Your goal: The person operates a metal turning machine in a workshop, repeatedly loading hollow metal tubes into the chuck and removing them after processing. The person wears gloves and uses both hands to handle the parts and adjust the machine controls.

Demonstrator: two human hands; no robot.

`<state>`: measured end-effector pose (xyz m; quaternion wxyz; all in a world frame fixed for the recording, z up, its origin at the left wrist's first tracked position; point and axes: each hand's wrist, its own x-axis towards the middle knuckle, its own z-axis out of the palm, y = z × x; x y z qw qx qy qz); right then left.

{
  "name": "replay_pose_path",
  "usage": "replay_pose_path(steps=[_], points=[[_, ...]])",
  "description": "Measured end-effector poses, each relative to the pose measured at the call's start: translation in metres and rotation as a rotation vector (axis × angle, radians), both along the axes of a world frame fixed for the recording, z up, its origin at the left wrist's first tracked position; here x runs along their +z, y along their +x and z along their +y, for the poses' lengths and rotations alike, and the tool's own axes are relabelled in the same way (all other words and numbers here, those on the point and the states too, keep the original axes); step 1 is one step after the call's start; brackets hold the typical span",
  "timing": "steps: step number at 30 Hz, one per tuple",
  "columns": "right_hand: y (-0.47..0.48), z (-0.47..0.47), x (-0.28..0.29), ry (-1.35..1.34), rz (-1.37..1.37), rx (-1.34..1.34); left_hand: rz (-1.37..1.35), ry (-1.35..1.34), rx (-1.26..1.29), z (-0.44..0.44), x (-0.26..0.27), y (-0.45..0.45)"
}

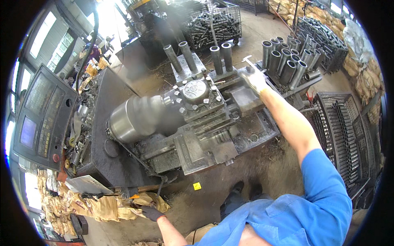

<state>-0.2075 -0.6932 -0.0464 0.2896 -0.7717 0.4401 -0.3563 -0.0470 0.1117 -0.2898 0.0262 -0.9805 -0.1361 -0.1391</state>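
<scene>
My right hand (254,80), in a whitish glove, reaches to the far right part of a lathe. A vernier caliper (253,63) lies at its fingers, its jaws pointing up and away; the blur hides whether the fingers grip it. My left hand (151,212), in a dark glove, hangs low at the left beside tan sacks (107,209); its finger pose is unclear. Between the arms stands the lathe, its chuck (132,118) blurred as if spinning, beside the bolted tool post (195,92). Steel tubes (216,60) stand upright behind the tool post.
More steel tubes (287,69) stand grouped at the right end of the lathe. A control panel (46,120) is at the left. Wire bins (335,138) of tubes stand at right and behind. Metal chips lie on the machine. A yellow tag (197,186) is on the floor.
</scene>
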Motion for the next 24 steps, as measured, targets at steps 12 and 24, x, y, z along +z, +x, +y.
replay_pose_path(steps=[12,24], points=[[0.112,-0.041,0.023,-0.515,0.089,0.834,-0.311,-0.725,-0.054,-0.024,0.086,0.034],[-0.403,0.085,0.050,0.348,-0.198,0.199,0.275,-1.175,-0.510,-0.282,-0.005,-0.090]])
